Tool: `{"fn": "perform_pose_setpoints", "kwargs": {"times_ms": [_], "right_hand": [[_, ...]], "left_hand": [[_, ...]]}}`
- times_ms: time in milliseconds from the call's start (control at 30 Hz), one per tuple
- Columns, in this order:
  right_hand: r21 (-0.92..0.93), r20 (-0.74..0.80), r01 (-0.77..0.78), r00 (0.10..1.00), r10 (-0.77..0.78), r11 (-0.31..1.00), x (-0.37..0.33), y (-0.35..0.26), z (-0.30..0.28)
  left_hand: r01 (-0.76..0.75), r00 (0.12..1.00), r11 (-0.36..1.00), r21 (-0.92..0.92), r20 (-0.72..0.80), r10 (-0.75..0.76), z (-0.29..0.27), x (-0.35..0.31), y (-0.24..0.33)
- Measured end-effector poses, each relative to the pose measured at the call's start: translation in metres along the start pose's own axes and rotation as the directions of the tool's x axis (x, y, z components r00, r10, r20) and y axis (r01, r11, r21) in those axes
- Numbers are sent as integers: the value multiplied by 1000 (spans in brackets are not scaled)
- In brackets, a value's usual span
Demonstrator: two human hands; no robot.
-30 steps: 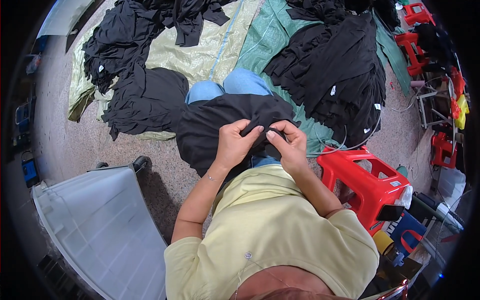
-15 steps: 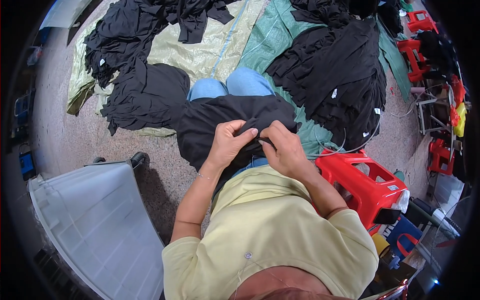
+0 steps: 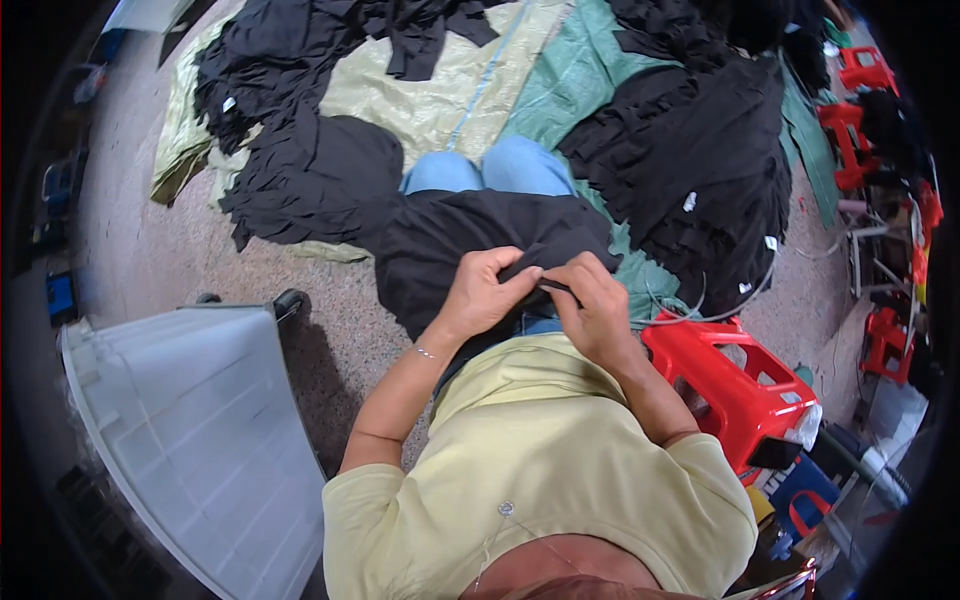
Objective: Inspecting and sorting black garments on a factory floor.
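Spread over my lap is a black cloth garment (image 3: 450,230), its near edge gathered up at my waist. My left hand (image 3: 488,292) pinches a fold of it between thumb and fingers. Close beside it, my right hand (image 3: 592,300) grips the same edge, the thumb tucked under. The two thumbs nearly meet over the fabric. Whatever small detail lies between the fingertips is too small to make out. On the left the garment runs up against a heap of black garments (image 3: 310,185).
A large pile of black garments (image 3: 690,170) lies right on a green tarp (image 3: 570,85), beside a pale yellow woven sheet (image 3: 400,95). A red plastic stool (image 3: 720,390) stands at my right. To my left is a wheeled whitish plastic bin (image 3: 190,430).
The whole view has shifted slightly, so most things sit a bit further right. Both hands keep their pinch on the black garment, with only small finger movement.
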State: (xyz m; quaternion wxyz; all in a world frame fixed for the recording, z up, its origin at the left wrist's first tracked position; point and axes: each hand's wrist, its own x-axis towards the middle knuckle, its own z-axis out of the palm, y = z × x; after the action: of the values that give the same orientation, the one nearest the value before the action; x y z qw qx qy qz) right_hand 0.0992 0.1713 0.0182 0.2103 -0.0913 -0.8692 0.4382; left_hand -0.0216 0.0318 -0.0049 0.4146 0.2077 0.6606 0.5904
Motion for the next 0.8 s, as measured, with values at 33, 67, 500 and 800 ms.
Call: {"fn": "perform_pose_setpoints", "kwargs": {"times_ms": [33, 67, 500, 800], "right_hand": [[4, -7, 3, 1000, -3, 1000, 0, -1, 0], [3, -17, -5, 1000, 5, 1000, 1, -2, 0], [55, 81, -32, 996, 28, 998, -2, 7, -2], [55, 106, -41, 994, 35, 998, -5, 14, -2]], "left_hand": [[-30, 999, 995, 93, -33, 33, 1, -3, -1], [-137, 986, 981, 139, -72, 148, 4, -4, -2], [2, 999, 999, 52, -45, 1, 1, -20, -6], [-179, 969, 956, 233, -124, 211, 17, -21, -10]]}}
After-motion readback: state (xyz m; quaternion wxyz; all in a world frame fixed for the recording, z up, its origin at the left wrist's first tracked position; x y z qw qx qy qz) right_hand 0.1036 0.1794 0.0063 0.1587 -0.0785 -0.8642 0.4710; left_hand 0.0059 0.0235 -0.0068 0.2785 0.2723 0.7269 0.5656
